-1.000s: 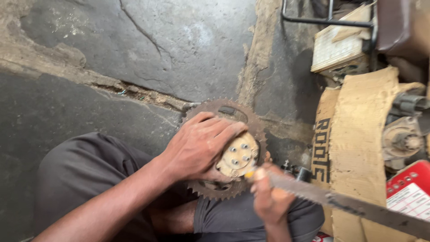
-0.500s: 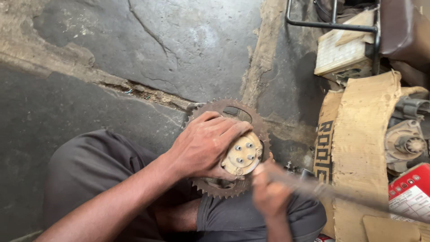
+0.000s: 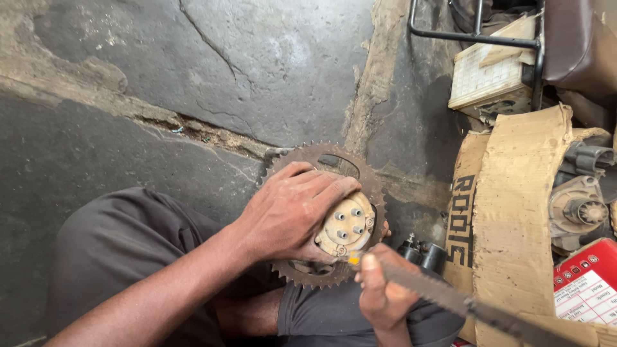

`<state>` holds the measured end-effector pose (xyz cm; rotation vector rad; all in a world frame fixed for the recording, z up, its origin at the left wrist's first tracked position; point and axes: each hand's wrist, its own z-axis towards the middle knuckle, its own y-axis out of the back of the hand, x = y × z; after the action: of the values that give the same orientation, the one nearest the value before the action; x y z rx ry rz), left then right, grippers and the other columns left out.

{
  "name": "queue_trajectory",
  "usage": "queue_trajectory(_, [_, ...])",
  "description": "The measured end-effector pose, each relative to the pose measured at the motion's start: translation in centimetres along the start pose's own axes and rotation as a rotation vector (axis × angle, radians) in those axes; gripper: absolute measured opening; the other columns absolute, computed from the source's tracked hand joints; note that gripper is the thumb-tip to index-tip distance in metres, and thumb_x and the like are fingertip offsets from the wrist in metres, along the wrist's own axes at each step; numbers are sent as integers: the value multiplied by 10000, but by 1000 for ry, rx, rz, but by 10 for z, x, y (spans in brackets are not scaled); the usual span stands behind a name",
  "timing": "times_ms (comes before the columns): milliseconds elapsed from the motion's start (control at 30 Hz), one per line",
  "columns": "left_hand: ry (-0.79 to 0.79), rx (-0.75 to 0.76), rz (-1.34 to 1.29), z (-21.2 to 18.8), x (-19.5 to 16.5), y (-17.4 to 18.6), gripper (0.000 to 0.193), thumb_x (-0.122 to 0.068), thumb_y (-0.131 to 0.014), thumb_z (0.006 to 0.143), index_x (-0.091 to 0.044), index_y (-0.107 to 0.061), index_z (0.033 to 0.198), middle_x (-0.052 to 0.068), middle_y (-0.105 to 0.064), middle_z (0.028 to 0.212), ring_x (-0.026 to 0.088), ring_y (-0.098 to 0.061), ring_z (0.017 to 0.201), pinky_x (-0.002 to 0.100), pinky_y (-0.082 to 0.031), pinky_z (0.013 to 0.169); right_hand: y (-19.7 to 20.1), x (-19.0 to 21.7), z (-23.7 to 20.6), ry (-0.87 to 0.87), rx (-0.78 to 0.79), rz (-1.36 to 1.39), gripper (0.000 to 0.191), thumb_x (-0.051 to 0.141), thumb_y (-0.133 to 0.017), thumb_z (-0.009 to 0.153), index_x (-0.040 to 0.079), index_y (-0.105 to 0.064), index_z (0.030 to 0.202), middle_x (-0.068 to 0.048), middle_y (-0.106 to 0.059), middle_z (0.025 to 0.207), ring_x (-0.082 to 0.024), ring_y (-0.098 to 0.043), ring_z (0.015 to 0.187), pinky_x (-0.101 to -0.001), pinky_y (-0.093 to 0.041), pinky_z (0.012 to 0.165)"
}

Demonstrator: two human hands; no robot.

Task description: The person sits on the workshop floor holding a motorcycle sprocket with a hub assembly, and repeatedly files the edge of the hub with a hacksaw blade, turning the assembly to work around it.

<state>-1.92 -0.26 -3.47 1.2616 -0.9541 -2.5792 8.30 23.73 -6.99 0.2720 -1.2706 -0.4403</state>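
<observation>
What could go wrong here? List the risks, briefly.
1. The left hand grips the rusty round toothed sprocket with fingers near its sharp teeth; a slip could cut them.
2. The right hand holds the long flat metal file with its tip at the sprocket's pale bolted hub, close to the left fingertips; a skid could strike them.
3. The sprocket sits over the person's dark-trousered lap, unclamped, so it might twist.

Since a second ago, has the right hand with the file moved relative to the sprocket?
Yes, slightly. The right hand with the file has shifted up-left toward the sprocket hub; the tip now touches the hub's lower edge.
</observation>
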Motion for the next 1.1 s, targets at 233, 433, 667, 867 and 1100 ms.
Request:
queue_trajectory(233, [16,34,12,1,-2,1,1074,-515,-912,472,-92,-516,1376,98,-661,1235,309,-631,1188,499,-432,1054,-9,9,-2,-188,-160,4,192,128,-598,912,-55,-655,916,-63,-645,629,-96,-560,458,-247,-418,406])
queue_trajectory(433, [14,28,17,1,-4,2,1038,-498,-917,512,-84,-503,1369,104,-658,1222,314,-630,1196,490,-429,1052,-14,4,-2,-131,-216,84,178,137,-588,960,-37,-613,927,-40,-608,696,-90,-556,507,-224,-408,437])
queue_trajectory(667, [28,29,-6,0,-6,5,1045,-495,-915,489,-85,-510,1360,110,-669,1215,320,-638,1182,482,-419,1050,-19,4,-14,-237,-279,0,210,143,-596,946,-63,-617,984,-77,-622,657,-114,-554,504,-244,-420,457])
queue_trajectory(867, [9,22,15,3,-7,1,1094,-525,-915,475,-65,-492,1373,120,-665,1226,321,-634,1188,493,-409,1059,-17,-3,-11,-98,-252,54,187,115,-545,965,-55,-602,914,-78,-651,736,-107,-574,534,-231,-452,483])
queue_trajectory(1100, [-6,-17,8,-1,-6,2,1052,-506,-910,536,-65,-489,1393,123,-674,1245,317,-637,1199,483,-411,1068,-21,10,-12,-172,-235,30,260,128,-570,1019,-63,-632,854,-84,-647,714,-123,-570,564,-262,-451,527])
